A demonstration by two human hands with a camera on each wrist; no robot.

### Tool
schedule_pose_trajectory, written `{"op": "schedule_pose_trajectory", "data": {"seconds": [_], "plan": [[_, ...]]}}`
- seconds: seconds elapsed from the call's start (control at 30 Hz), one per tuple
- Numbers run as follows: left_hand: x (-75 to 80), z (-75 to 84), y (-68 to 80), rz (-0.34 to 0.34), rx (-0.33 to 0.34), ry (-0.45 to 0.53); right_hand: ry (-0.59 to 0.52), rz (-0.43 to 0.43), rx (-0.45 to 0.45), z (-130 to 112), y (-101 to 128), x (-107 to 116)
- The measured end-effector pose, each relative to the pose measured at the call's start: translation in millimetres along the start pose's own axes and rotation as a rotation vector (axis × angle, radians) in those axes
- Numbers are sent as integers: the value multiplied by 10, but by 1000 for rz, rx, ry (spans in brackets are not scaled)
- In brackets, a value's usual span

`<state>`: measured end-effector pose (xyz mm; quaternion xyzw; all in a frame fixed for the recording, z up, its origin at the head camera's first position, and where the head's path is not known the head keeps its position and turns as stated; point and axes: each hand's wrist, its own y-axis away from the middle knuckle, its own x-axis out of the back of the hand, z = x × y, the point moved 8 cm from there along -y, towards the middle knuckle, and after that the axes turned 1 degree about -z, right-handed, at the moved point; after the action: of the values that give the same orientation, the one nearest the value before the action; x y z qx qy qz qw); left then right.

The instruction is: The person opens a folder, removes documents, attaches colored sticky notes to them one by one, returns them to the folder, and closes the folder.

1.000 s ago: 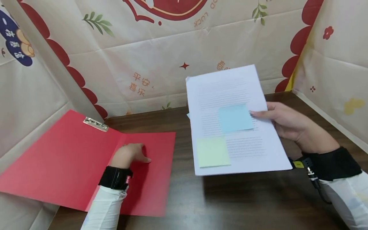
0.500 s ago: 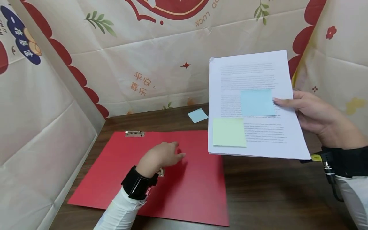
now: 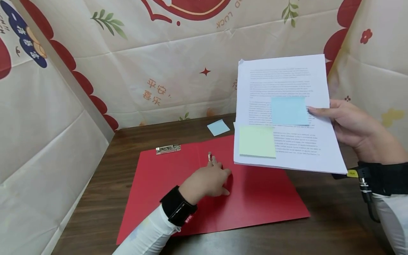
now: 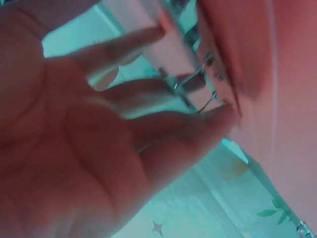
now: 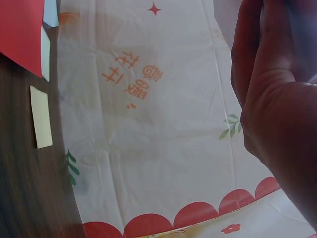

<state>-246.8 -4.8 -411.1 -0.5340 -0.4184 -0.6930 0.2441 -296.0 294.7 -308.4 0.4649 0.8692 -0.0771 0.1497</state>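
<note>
A red folder (image 3: 251,202) lies spread on the dark wooden table, with a metal clip (image 3: 168,149) at the top of its left side. My left hand (image 3: 205,180) reaches over its middle, next to a second metal clip (image 3: 209,158). In the left wrist view, the extended fingers of the left hand (image 4: 143,99) are close to a metal clip (image 4: 200,82); whether they press it I cannot tell. My right hand (image 3: 353,129) holds up a stack of printed papers (image 3: 283,85), thumb in front. A blue sticky note (image 3: 290,111) and a light green one (image 3: 257,141) are on the top sheet.
Behind the folder, a loose blue sticky note (image 3: 218,127) lies on the table. The right wrist view shows a pale yellow note (image 5: 41,117) near the table's back edge. Printed cloth (image 3: 178,63) hangs around the back and sides.
The folder has slid right and now lies fully on the table, and my left hand has moved right with it. My right hand has raised the papers up and to the right.
</note>
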Motion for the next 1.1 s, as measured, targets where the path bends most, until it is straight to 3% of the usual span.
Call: {"op": "schedule_pose_trajectory", "data": {"seconds": [0.2,0.37,0.47,0.53,0.67,0.8,1.1], "plan": [[-27,29,-66,53,-57,55,249,132,-143,281,-91,143],[94,-116,-64,113,-102,137,411,164,-296,647,-244,212],[243,-323,-17,146,-44,160,411,168,-352,809,-305,220],[309,-504,22,145,30,165,407,156,-376,883,-328,207],[261,-811,23,107,122,182,403,138,-404,986,-354,166],[123,-940,-69,87,107,229,371,121,-425,1091,-387,96],[-26,-944,-192,66,40,277,280,29,-459,1288,-470,-88]]}}
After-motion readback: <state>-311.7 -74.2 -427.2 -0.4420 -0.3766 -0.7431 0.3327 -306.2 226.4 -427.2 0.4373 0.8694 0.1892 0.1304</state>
